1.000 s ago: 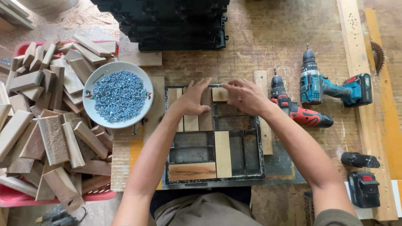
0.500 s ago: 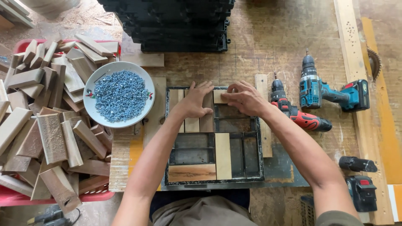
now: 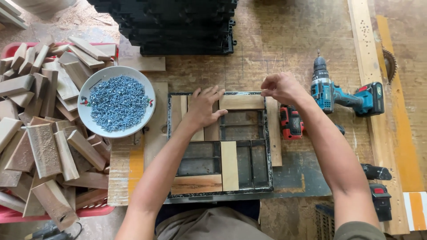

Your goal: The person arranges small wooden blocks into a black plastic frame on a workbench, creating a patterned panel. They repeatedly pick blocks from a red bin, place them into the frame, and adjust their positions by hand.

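Your bench (image 3: 284, 66) is worn wood, with a stack of black frames (image 3: 178, 22) at its far edge and a red crate of offcuts (image 3: 40, 129) on your left. In front of you lies the black grid frame (image 3: 220, 144), partly filled with short wooden blocks.

Your left hand (image 3: 205, 106) rests flat on the blocks in the frame's upper left corner, fingers spread and pressing down. Your right hand (image 3: 280, 87) hovers just past the frame's upper right corner, fingers curled loosely together; whether they pinch anything cannot be told.

The light block (image 3: 242, 102) along the top edge looks stiff, light and dry, so it should not slip; take it by its long sides, since the ends sit tight against the frame.

A white plate of screws (image 3: 116, 102) sits just left of the frame. A teal drill (image 3: 342, 91) and a red drill (image 3: 291, 122) lie to the right.
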